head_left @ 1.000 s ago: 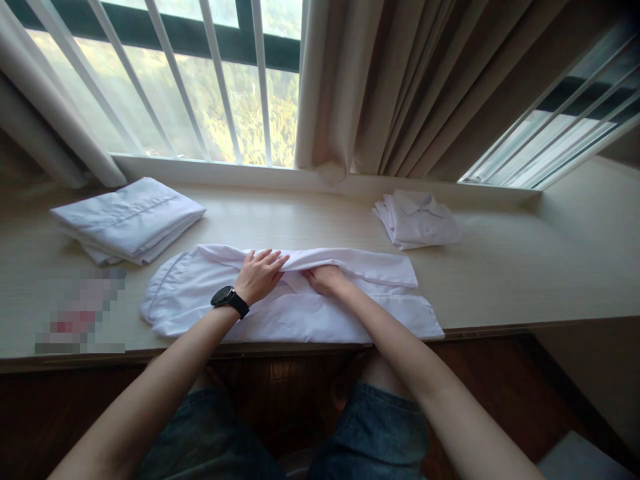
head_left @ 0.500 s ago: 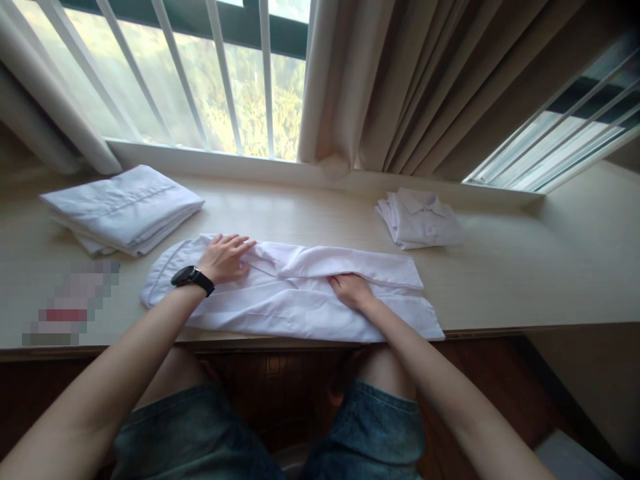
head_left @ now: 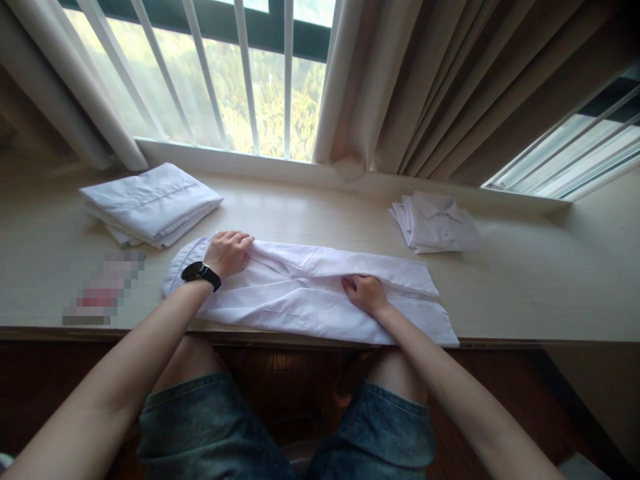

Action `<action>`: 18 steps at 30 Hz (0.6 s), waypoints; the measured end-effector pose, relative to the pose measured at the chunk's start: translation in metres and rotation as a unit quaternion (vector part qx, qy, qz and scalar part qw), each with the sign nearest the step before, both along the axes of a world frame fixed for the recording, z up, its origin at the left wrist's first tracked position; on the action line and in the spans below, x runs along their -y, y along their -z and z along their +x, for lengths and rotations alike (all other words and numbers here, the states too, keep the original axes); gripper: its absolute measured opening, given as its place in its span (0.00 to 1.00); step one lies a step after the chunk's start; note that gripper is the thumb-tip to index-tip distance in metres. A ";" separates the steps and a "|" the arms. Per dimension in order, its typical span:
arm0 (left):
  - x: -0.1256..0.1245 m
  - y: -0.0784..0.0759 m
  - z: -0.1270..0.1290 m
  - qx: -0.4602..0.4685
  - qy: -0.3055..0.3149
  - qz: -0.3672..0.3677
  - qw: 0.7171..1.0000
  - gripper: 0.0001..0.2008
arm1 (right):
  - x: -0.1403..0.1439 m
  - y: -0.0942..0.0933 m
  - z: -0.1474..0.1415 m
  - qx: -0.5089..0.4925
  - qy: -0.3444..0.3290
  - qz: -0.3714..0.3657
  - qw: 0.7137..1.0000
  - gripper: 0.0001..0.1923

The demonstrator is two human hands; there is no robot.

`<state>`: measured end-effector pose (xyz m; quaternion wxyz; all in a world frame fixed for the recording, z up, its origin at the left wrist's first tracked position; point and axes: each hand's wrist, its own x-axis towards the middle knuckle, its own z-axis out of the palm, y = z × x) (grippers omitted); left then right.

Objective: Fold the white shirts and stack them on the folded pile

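Lying lengthwise near the front edge of the pale wooden ledge [head_left: 525, 287], a white shirt [head_left: 300, 307] is folded into a long narrow strip, its rounded end toward the left and its squared end toward the right. The left hand [head_left: 227, 252], with a black watch [head_left: 200, 272] on its wrist, presses flat on the strip's left part, fingers spread slightly and resting on the cloth rather than gripping it. The right hand [head_left: 366, 293] sits on the strip right of its middle, fingers curled and tucked under the edge of the upper fold, pinching that layer. At the far left of the ledge lies 1 stack of folded white garments [head_left: 150, 203]; at the far right lies 1 smaller folded white shirt [head_left: 435, 223] with its collar showing. Beige curtains [head_left: 425, 87] hang behind, between barred windows [head_left: 240, 73].
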<state>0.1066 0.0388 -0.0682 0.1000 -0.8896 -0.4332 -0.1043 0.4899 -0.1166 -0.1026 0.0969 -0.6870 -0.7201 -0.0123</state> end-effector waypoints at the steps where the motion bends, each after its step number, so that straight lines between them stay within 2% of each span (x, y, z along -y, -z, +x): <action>1: 0.003 -0.002 0.006 0.007 0.023 -0.002 1.000 0.19 | 0.001 0.001 -0.001 -0.004 -0.010 0.022 1.000 0.21; 4: 0.013 -0.005 0.026 0.021 0.101 -0.026 0.994 0.23 | 0.004 0.004 -0.009 -0.029 -0.037 0.092 0.995 0.18; 7: 0.017 0.000 0.039 0.025 0.143 -0.049 0.988 0.18 | 0.003 0.005 -0.017 -0.022 -0.004 0.112 0.993 0.16; 10: 0.018 0.011 0.041 0.062 0.131 -0.065 0.987 0.16 | 0.000 -0.001 -0.015 0.033 0.065 0.072 0.995 0.22; 12: 0.018 0.018 0.037 0.101 0.118 -0.057 0.986 0.17 | 0.000 -0.008 -0.008 0.071 0.099 0.036 0.992 0.23; 16: 0.023 0.030 0.031 0.120 0.139 -0.059 0.981 0.16 | 0.010 -0.020 0.022 0.105 0.177 -0.035 0.978 0.19; 18: 0.028 0.036 0.031 0.125 0.129 -0.055 0.982 0.17 | 0.020 -0.023 0.043 0.104 0.222 -0.058 0.968 0.19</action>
